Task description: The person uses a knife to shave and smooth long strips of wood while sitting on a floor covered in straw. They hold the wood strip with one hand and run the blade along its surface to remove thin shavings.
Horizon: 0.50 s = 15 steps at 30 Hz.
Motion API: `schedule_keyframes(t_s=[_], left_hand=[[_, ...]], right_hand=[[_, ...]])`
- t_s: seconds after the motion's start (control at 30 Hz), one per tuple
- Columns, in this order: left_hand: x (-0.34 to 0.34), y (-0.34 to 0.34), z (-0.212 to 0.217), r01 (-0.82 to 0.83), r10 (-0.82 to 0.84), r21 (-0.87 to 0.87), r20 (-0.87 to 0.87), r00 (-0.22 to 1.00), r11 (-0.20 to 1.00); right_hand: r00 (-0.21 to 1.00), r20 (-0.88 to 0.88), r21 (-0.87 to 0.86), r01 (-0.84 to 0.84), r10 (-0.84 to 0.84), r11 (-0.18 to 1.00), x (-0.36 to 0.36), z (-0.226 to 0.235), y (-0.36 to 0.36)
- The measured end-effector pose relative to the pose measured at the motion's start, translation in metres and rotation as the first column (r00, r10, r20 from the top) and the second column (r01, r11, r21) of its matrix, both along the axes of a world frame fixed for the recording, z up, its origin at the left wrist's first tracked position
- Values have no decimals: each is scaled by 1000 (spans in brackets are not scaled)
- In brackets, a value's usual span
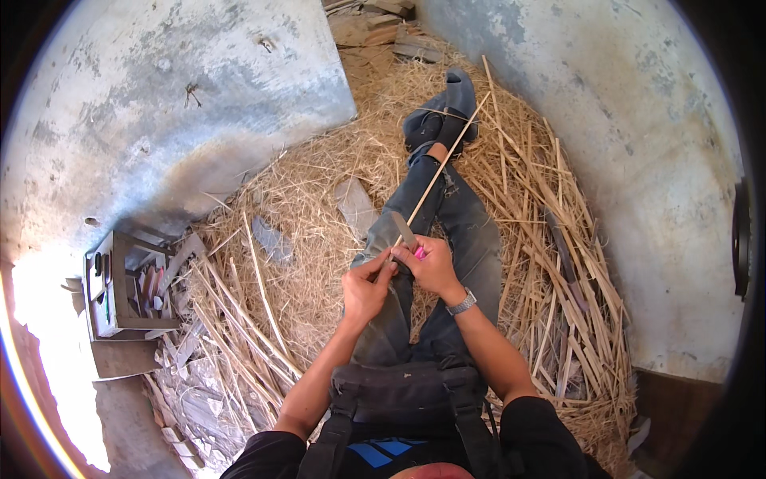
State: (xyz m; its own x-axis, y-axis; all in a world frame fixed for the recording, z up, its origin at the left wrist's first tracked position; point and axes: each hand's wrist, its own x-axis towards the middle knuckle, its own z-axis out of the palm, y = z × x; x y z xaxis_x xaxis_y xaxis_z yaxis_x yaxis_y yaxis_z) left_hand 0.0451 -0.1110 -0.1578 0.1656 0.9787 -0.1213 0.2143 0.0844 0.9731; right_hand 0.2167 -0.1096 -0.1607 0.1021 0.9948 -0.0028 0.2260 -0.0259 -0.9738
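Over my lap, my right hand is closed round a knife; a bit of its pink handle shows between the fingers and its grey blade points away from me. My left hand pinches the near end of a long thin pale wooden strip right beside it. From there the strip runs away from me over my legs toward my shoes. Near the hands the blade lies against or just over the strip; I cannot tell which. My fingers hide the strip's near end.
Straw-like shavings cover the floor around my outstretched legs. Long split strips lie piled at the right, more at the left. A small wooden stand with odds and ends is at far left. Worn walls enclose both sides.
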Motion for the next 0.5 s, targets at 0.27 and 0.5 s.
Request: schedule_keyframes(t_s=[0.27, 0.5], left_hand=[[-9, -7, 1, 28, -24, 60, -63, 998, 998], [-44, -29, 3, 75, -32, 195, -218, 975, 978]], right_hand=[[962, -259, 64, 103, -83, 993, 6, -10, 8], [850, -484, -94, 182, -205, 979, 30, 5, 26]])
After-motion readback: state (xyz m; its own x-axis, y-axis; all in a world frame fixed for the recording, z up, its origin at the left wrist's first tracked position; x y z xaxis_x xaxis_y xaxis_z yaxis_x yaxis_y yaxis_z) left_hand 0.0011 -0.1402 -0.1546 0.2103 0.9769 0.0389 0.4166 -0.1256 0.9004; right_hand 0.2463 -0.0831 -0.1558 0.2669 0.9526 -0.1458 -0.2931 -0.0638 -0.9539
